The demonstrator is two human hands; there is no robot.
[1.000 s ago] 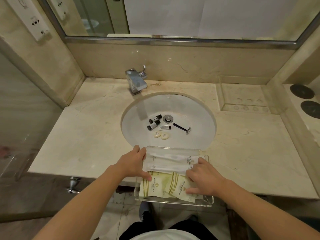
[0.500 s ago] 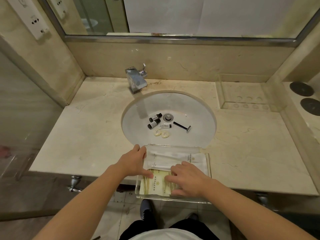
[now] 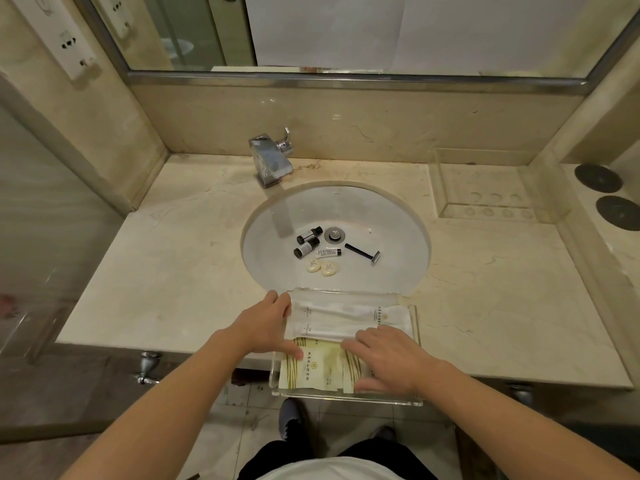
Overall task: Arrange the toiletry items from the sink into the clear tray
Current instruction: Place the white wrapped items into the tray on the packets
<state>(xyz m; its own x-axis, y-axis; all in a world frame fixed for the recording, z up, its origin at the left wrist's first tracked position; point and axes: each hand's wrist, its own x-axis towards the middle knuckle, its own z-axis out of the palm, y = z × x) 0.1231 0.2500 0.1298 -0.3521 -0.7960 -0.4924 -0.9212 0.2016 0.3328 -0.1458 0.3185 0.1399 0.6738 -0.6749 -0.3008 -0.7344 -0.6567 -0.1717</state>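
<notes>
Resting on the front edge of the counter (image 3: 173,271), partly overhanging it, the clear tray (image 3: 414,398) sat just before the sink (image 3: 398,237) and held two rows of sachets. The white sachets (image 3: 332,317) filled the far row; the yellow sachets (image 3: 315,370) filled the near row. The left hand (image 3: 263,327) lay at the tray's left side, fingers straight along the left wall and thumb extended onto a yellow sachet; it gripped nothing. The right hand (image 3: 388,358) lay palm down over the right part of the near row, fingers relaxed and spread flat on the sachets, pressing rather than pinching them. Whether anything was held beneath the right palm could not be told. The remaining items lay in the sink bowl, near the drain (image 3: 334,235): two dark bottles (image 3: 307,241) lay side by side just left of the drain, a small tube (image 3: 328,252) lay just below them, two oval soaps (image 3: 321,267) lay touching each other nearest the tray, and a razor (image 3: 363,253) lay to the right of the drain, its head pointing right. The faucet (image 3: 272,161) stood behind the bowl. A second clear holder (image 3: 485,188) stood at the rear right of the counter, with two dark discs (image 3: 609,195) on the ledge beyond it.
</notes>
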